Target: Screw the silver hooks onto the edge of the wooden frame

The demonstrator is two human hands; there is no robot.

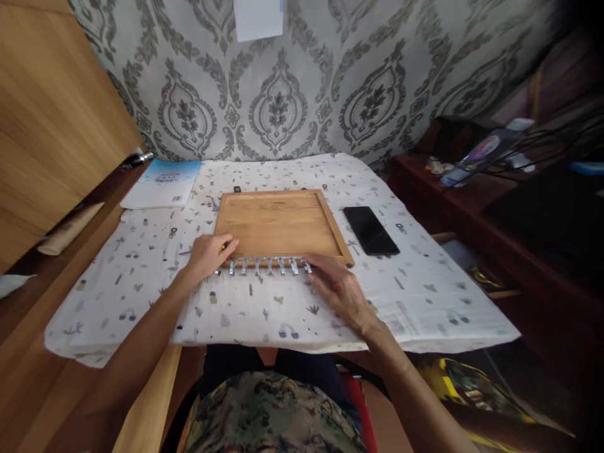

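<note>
A wooden tray-like board (pixel 276 220) with a raised rim lies flat on the cloth in front of me. Along its near edge runs a metal strip with a row of several silver clips (pixel 269 267). My left hand (pixel 207 255) rests at the board's near left corner, its fingers closed around a slim tool with a yellow and black handle (pixel 224 246); most of the tool is hidden in the hand. At the strip's right end, my right hand (pixel 337 286) pinches the last clip between thumb and fingers, against the board's near edge.
A black phone (pixel 370 230) lies right of the board. A blue and white booklet (pixel 163 182) is at the back left. The patterned cloth (pixel 264 321) covers the table. A bottle (pixel 486 151) leans on a dark red cabinet at right; a wooden panel (pixel 61 113) stands at left.
</note>
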